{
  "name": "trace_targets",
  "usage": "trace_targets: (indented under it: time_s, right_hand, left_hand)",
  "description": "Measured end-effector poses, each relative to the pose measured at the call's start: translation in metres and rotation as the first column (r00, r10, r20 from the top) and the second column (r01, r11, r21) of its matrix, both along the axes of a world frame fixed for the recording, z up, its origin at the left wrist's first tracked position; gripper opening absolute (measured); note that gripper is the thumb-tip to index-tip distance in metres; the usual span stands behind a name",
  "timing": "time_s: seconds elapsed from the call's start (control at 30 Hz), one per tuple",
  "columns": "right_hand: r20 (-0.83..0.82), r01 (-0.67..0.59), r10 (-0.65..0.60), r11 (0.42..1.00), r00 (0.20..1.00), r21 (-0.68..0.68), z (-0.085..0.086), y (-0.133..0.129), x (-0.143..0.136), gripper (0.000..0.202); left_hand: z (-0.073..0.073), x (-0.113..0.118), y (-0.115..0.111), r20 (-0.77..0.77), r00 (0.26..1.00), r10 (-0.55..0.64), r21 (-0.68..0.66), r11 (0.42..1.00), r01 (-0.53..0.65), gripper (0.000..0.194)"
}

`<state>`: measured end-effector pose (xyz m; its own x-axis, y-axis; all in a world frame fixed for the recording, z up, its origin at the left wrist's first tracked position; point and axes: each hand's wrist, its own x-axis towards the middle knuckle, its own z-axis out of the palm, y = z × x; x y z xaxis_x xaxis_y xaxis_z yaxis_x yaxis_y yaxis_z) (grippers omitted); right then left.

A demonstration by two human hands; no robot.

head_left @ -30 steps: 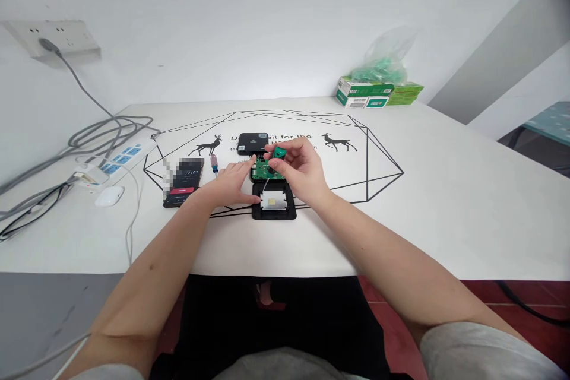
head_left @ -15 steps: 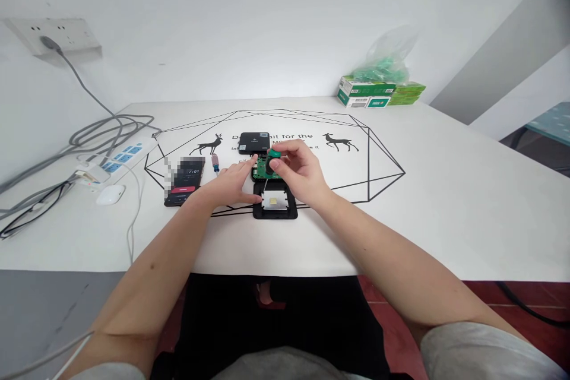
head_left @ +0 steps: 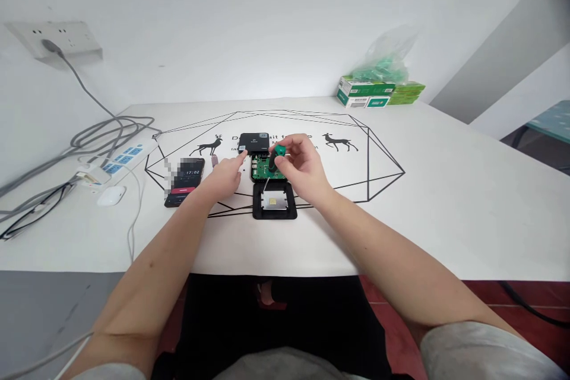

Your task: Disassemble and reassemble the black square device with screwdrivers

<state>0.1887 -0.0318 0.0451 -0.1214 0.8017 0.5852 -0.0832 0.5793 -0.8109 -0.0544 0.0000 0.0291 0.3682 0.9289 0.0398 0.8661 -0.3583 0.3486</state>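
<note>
My right hand [head_left: 303, 169] grips a screwdriver [head_left: 276, 157] with a green and black handle. Its thin shaft slants down left, the tip over the edge of a black case cover [head_left: 291, 212] that carries a silver metal plate [head_left: 280, 202]. Just beyond that cover lies a black case with a green circuit board [head_left: 262, 169] in it, partly behind the screwdriver and hand. My left hand [head_left: 226, 177] holds nothing; its index finger stretches to the near left edge of a flat black box [head_left: 253, 142], the other fingers bent. Whether it touches the box is unclear.
Left of my left hand lie a phone [head_left: 186, 181] and a second screwdriver [head_left: 215, 160], mostly hidden. Farther left are a power strip [head_left: 127, 158], a white earbud case [head_left: 111, 195] and coiled cables. Green and white boxes [head_left: 367, 92] with a plastic bag stand at the back right.
My left hand has left the circuit board and case cover, moving back left toward the flat black box. The screwdriver in my right hand has shifted slightly right and tilts more.
</note>
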Motion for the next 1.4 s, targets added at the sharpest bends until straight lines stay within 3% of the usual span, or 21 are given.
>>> trace_targets:
  time_s: [0.3, 0.47, 0.63, 0.83, 1.0, 1.27, 1.4]
  right_hand:
    - [0.058, 0.145, -0.143, 0.989, 0.988, -0.04, -0.004, 0.001, -0.003, 0.038]
    - [0.021, 0.244, -0.243, 0.966, 0.97, -0.085, -0.003, 0.01, 0.006, 0.043]
    - [-0.026, 0.231, -0.237, 0.962, 0.971, -0.144, -0.01, 0.018, 0.005, 0.048]
    - [0.19, 0.232, -0.204, 0.963, 0.96, -0.136, -0.022, 0.012, -0.004, 0.033]
    - [0.262, 0.23, -0.197, 0.968, 0.945, -0.103, -0.028, 0.014, -0.005, 0.03]
    - [0.227, 0.248, -0.217, 0.961, 0.949, -0.119, -0.026, 0.016, -0.003, 0.031]
    - [0.11, 0.284, -0.271, 0.95, 0.956, -0.13, -0.018, 0.016, 0.003, 0.031]
  left_hand:
    - [0.0, 0.006, 0.003, -0.056, 0.994, 0.093, 0.043, 0.995, -0.091, 0.07]
    - [0.002, -0.001, 0.006, 0.129, 0.964, 0.234, 0.101, 0.964, -0.248, 0.062]
    - [0.002, -0.003, 0.007, 0.301, 0.896, 0.326, 0.057, 0.932, -0.358, 0.051]
    - [0.003, 0.0, 0.006, 0.289, 0.896, 0.336, 0.031, 0.932, -0.36, 0.048]
    - [-0.001, 0.0, 0.007, 0.27, 0.905, 0.328, 0.036, 0.936, -0.35, 0.047]
    - [0.0, 0.002, 0.007, 0.339, 0.883, 0.324, 0.022, 0.936, -0.352, 0.045]
    - [0.005, 0.006, 0.004, 0.506, 0.77, 0.388, -0.19, 0.921, -0.34, 0.034]
